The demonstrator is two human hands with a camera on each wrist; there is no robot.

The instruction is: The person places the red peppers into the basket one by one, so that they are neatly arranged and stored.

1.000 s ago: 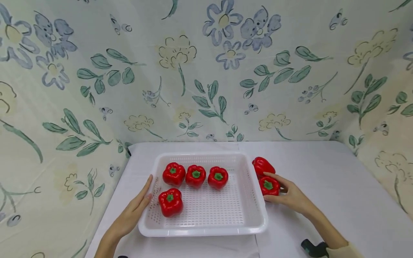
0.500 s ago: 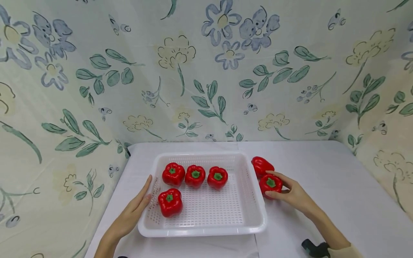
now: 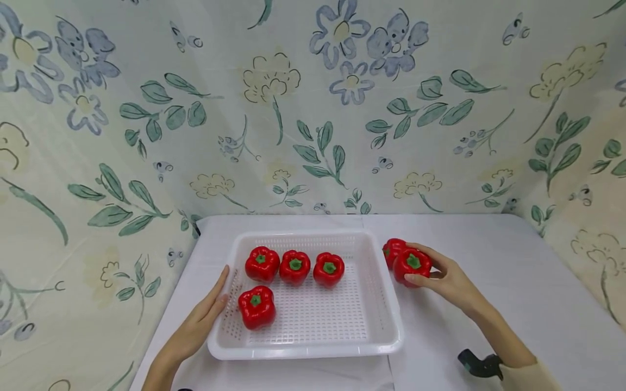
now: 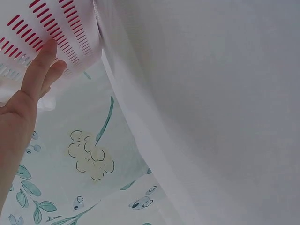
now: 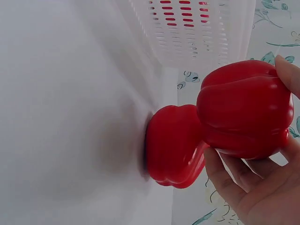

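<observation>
A white perforated basket holds several red bell peppers, three in a row at the back and one bell pepper at the front left. Straight fingers of my left hand rest against the basket's left side, as the left wrist view also shows. Beyond the right wall, my right hand grips a red bell pepper between thumb and fingers, green stem upward. In the right wrist view this pepper appears raised off the table. Another bell pepper lies on the table behind it, partly hidden in the head view.
A white-covered table bears the basket. Floral cloth hangs behind and at both sides. A dark curved strap-like piece sits by the right wrist, near a cream sleeve.
My right hand has lifted the bell pepper slightly up and to the right, and it now covers more of the pepper behind. The left hand stays at the basket.
</observation>
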